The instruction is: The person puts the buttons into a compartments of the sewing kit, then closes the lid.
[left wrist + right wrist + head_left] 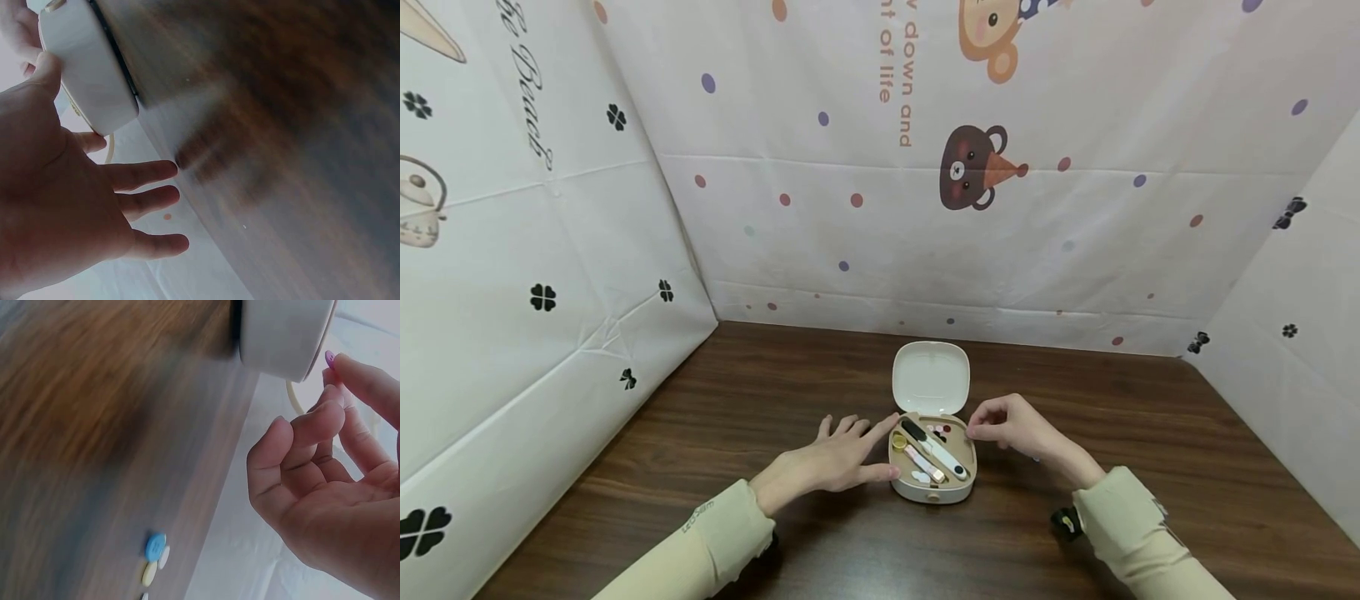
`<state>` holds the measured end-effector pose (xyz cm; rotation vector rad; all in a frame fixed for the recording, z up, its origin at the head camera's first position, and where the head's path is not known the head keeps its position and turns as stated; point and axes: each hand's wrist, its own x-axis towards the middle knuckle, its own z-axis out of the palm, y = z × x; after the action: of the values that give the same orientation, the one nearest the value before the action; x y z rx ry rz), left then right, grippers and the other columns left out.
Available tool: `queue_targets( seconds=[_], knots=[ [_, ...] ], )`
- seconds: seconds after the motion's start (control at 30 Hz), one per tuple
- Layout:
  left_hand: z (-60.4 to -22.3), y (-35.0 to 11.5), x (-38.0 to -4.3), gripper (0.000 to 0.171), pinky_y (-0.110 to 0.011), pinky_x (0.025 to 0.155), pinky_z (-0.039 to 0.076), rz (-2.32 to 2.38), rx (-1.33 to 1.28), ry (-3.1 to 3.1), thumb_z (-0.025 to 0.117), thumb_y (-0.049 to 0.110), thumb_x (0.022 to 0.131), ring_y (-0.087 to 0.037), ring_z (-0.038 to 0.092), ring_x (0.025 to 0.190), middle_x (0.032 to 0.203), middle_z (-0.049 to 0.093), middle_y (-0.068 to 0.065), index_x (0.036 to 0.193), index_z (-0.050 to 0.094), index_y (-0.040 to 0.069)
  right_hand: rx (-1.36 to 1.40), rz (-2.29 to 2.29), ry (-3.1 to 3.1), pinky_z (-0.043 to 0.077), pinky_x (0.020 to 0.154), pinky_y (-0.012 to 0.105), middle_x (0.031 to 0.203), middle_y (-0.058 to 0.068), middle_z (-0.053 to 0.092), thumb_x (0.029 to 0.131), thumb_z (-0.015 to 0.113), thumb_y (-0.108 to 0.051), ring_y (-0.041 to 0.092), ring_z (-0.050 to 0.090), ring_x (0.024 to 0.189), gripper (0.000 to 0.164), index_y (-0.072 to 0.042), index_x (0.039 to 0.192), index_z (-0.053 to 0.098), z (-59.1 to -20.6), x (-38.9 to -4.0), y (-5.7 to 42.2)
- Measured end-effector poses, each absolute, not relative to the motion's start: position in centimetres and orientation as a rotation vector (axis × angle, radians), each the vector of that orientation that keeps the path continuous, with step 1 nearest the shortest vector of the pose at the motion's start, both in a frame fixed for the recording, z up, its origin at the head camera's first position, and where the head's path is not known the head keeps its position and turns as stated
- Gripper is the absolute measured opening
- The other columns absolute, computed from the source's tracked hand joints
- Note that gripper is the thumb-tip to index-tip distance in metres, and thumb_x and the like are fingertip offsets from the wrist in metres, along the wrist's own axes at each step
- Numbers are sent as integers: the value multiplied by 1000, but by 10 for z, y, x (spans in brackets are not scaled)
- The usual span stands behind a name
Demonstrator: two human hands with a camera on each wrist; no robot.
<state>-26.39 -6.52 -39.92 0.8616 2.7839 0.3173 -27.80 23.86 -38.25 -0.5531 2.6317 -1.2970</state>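
Observation:
A white sewing box (917, 493) with a tan inner tray stands on the table, its lid (931, 377) raised at the back. Its tray holds a black-and-white tool (936, 450), a pink-and-white tool (923, 463), a yellow round piece (899, 443) and several small buttons (947, 429). On the left side, my left hand (831, 462) spreads its fingers, index fingertip and thumb touching the box's edge. My right hand (1018, 429) pinches a purple button (330, 359) between thumb and index finger beside the box's right rim.
To the right of the box, partly hidden by my right hand in the head view, lie a blue button (155, 547), a yellow button (149, 574) and a white one (164, 557). Printed cloth walls (880, 242) enclose the dark wooden table (805, 375) at the back and sides.

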Motion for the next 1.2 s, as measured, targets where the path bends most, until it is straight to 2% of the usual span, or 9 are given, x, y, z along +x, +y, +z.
queue_targets(
  seconds=[0.83, 1.2],
  knots=[
    [-398, -66, -263, 83, -70, 109, 17, 326, 862, 2778, 40, 71, 90, -38, 29, 143, 149, 40, -17, 156, 11, 30, -679, -1177, 2784, 37, 53, 18, 65, -5, 58, 84, 74, -16, 2, 44, 58, 8, -9, 80, 74, -394, -286, 215],
    [-397, -65, -263, 82, -70, 110, 16, 324, 844, 2769, 39, 70, 90, -37, 28, 144, 151, 39, -17, 156, 10, 31, -675, -1101, 2895, 34, 52, 19, 60, -6, 51, 82, 75, -15, 4, 42, 56, 11, -10, 73, 71, -395, -284, 210]
  ],
)
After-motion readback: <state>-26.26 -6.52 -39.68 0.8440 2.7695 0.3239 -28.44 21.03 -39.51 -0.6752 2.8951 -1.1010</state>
